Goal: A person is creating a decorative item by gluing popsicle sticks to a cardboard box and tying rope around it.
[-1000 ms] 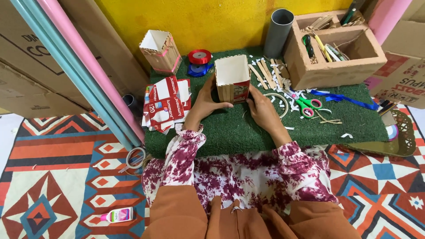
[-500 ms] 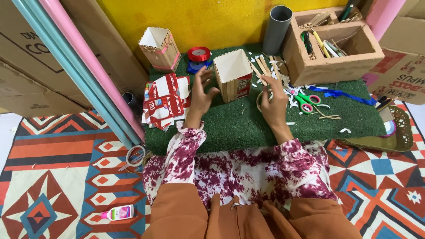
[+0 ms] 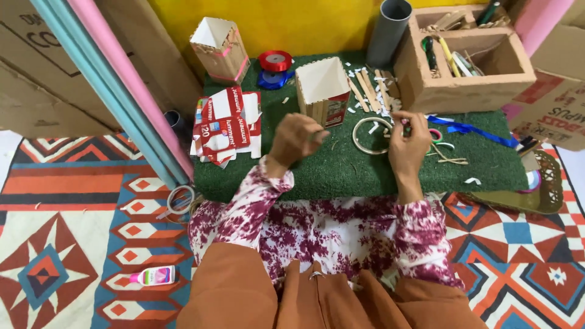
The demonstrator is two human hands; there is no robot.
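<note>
A light, easily crushed carton box (image 3: pixel 323 91), best gripped by its side walls, is seen upright on the green mat (image 3: pixel 341 173), with the left hand (image 3: pixel 295 139) loosely curled just before it and the right hand (image 3: pixel 409 141) pinching something small to its right.

Open green mat (image 3: pixel 365 176) lies in front of the small stick-clad box (image 3: pixel 324 91), bare from there to the near edge, so there's passing room. Left of the box, flattened red-and-white cartons (image 3: pixel 226 125) block that side. Right of the box, a wooden ring (image 3: pixel 370 135), loose sticks (image 3: pixel 365 88) and blue ribbon (image 3: pixel 466 128) crowd the way. Behind the box, tape rolls (image 3: pixel 274 64), a grey tube (image 3: pixel 389 30) and a wooden crate (image 3: pixel 469 85) close things off.
</note>
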